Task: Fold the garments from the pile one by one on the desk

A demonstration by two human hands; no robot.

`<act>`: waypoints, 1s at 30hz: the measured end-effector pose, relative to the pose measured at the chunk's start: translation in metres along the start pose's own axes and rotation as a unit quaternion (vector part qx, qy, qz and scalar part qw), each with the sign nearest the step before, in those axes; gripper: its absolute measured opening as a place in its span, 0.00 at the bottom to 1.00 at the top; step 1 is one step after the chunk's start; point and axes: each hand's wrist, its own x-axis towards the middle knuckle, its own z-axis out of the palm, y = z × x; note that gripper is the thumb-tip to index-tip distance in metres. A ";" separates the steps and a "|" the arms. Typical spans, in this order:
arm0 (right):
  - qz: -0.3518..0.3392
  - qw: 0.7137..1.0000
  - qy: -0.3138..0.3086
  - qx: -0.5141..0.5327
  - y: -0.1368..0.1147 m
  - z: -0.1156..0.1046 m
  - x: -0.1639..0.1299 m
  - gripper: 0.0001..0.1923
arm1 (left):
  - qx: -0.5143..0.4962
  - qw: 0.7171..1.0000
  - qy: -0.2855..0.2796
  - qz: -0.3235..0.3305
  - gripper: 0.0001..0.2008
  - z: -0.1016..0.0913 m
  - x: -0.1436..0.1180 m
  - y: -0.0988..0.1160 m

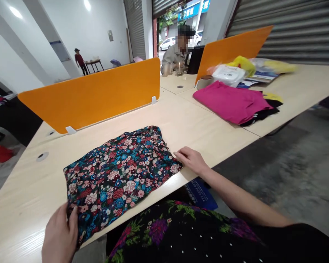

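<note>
A folded cloth with a red, blue and pink flower print (120,171) lies flat on the pale wooden desk (197,128) in front of me. My left hand (60,235) grips its near left corner at the desk's front edge. My right hand (190,159) pinches the cloth's right corner, fingers flat on the desk. Below, my lap shows a dark flowered garment (181,233).
An orange divider (95,95) stands behind the cloth. A folded pink garment over dark clothes (230,102) lies on the desk to the right, with plastic bags (230,73) and a second orange divider (230,49) behind. A person sits at the far desk; another stands far left.
</note>
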 end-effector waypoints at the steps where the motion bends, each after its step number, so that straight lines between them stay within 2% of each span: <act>1: 0.012 1.000 -0.006 0.012 -0.001 0.000 -0.012 0.20 | 0.015 0.999 -0.004 -0.048 0.30 -0.002 -0.014 0.002; 4: 0.022 0.999 -0.010 0.040 -0.007 0.006 -0.030 0.16 | 0.041 0.986 -0.027 -0.160 0.26 -0.006 -0.038 0.015; 7: 0.006 0.998 0.010 0.063 -0.014 0.011 -0.033 0.13 | 0.014 0.981 -0.021 -0.190 0.23 -0.007 -0.042 0.027; 9: 0.012 0.997 0.045 0.063 -0.015 0.010 -0.035 0.13 | 0.004 0.978 -0.006 -0.208 0.21 -0.007 -0.041 0.029; 12: 0.033 0.996 0.076 -0.012 -0.009 0.004 -0.042 0.12 | 0.026 0.976 0.008 -0.217 0.20 -0.006 -0.044 0.021; 15: 0.047 0.990 0.041 -0.123 0.000 -0.005 -0.049 0.10 | 0.066 0.983 0.014 -0.170 0.21 -0.006 -0.049 0.013; 18: 0.059 0.986 0.034 -0.153 0.000 -0.013 -0.049 0.09 | 0.082 0.986 0.059 -0.133 0.22 -0.010 -0.053 0.016; 20: 0.030 0.989 0.068 -0.129 -0.007 -0.016 -0.046 0.13 | 0.064 0.985 0.116 -0.113 0.22 -0.013 -0.053 0.026; 22: -0.035 0.992 0.081 -0.094 -0.019 -0.012 -0.042 0.19 | 0.018 0.986 0.154 -0.069 0.22 -0.012 -0.049 0.037; 24: -0.118 0.990 0.030 -0.077 -0.029 0.000 -0.039 0.22 | -0.027 0.992 0.122 0.017 0.22 -0.006 -0.044 0.044; 26: -0.174 0.979 -0.046 -0.097 -0.032 0.015 -0.038 0.25 | -0.034 0.992 0.035 0.112 0.20 0.005 -0.040 0.041; 28: -0.168 0.971 -0.092 -0.140 -0.027 0.027 -0.038 0.27 | -0.005 0.984 -0.038 0.174 0.20 0.018 -0.039 0.029; 30: -0.124 0.972 -0.102 -0.172 -0.018 0.031 -0.038 0.29 | 0.025 0.978 -0.060 0.198 0.20 0.027 -0.041 0.014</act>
